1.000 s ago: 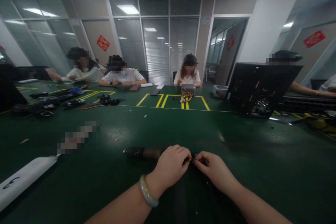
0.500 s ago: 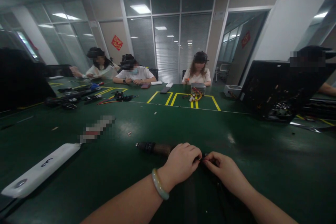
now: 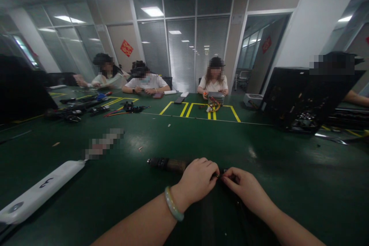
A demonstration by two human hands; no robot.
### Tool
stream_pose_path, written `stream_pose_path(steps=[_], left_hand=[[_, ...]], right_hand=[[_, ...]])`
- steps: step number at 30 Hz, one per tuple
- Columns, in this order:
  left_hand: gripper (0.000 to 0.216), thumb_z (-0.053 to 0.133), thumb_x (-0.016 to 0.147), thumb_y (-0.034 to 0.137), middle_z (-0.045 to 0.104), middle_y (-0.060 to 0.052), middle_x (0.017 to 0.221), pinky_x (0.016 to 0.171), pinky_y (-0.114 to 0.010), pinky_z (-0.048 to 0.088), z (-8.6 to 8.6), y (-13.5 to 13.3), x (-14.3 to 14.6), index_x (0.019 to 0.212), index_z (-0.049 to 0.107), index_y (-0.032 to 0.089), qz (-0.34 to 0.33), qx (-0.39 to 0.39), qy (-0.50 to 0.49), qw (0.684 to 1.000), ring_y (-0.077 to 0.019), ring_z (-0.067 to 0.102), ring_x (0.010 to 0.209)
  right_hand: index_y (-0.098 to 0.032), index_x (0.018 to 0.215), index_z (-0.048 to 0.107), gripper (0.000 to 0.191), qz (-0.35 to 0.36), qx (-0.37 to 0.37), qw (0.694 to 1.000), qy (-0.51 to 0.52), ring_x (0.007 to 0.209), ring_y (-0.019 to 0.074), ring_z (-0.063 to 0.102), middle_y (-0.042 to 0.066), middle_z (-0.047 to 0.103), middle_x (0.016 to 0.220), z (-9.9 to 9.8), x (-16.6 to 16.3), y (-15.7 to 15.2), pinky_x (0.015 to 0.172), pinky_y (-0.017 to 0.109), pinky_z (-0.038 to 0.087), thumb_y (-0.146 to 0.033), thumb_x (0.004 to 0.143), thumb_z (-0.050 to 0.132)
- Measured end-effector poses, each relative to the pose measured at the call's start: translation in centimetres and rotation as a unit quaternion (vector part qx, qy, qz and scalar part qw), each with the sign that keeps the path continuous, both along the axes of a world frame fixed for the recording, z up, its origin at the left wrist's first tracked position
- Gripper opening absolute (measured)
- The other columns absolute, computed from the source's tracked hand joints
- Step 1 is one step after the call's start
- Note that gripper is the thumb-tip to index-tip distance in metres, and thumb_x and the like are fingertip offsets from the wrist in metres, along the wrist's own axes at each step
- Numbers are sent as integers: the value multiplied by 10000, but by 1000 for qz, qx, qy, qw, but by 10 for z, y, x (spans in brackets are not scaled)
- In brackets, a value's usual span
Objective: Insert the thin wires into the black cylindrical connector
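The dark cylindrical tool [image 3: 176, 165] lies on the desk [image 3: 127, 192], partly behind the left hand [image 3: 198, 180], whose fingers curl beside those of the right hand [image 3: 247, 187]; whether either grip holds anything cannot be determined.

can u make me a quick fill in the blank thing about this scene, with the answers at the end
1. The left hand wears a pale bangle at its wrist, while the wrist of the ____ hand is bare.
2. The tabletop is ____ in colour.
3. The tape lines on its far part are ____.
4. The dark cylindrical tool has its metallic tip toward the picture's ____ side.

Missing words: right; green; yellow; left
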State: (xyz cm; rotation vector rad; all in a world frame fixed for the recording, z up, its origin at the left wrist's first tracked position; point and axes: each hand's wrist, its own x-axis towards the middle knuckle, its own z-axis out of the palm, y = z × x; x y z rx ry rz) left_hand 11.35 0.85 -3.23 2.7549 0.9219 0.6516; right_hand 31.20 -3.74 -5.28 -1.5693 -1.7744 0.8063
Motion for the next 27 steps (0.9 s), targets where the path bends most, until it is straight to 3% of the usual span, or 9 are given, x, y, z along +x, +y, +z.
stream_pose_path(steps=[17,27], left_hand=[[94,609,879,147,620,1,956,856,-333,408,-2,-2,1,947,593,210,-3,-27,0,1000,-192,527,948],[109,647,854,200,590,-4,924,807,-338,412,-2,-3,1,924,563,207,29,-29,2,999,-202,526,907]], right_hand=[[-209,838,689,106,-16,8,1000,18,735,172,635,-10,689,789,2,-3,-2,631,228,417,-262,868,602],[-202,837,682,110,-14,7,999,44,726,165,630,-13,684,776,-4,-2,-1,622,217,420,-263,876,600]])
